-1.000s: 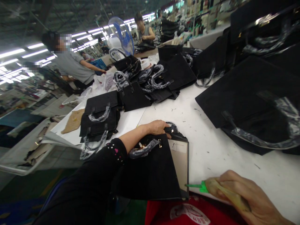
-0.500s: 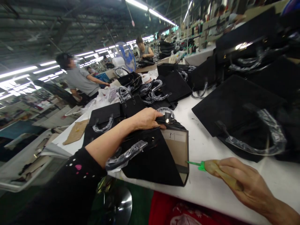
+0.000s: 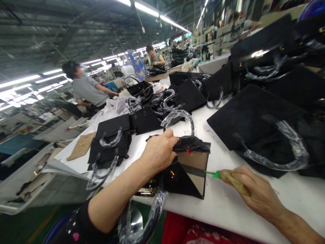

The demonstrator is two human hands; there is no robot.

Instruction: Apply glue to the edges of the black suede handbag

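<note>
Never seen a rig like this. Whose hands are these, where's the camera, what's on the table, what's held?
There's no robot here: a person works bare-handed, and a camera worn on their head looks forward and down. The left hand grips a black bag. The right hand holds a yellowish bottle with a green nozzle pointing at the bag's edge; whether it touches is hard to tell. More black bags, with plastic-wrapped handles, lie on the white table.

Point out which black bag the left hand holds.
The bag at the near edge of the table, beige panel showing beside the green nozzle; the left hand grips no other.
</note>
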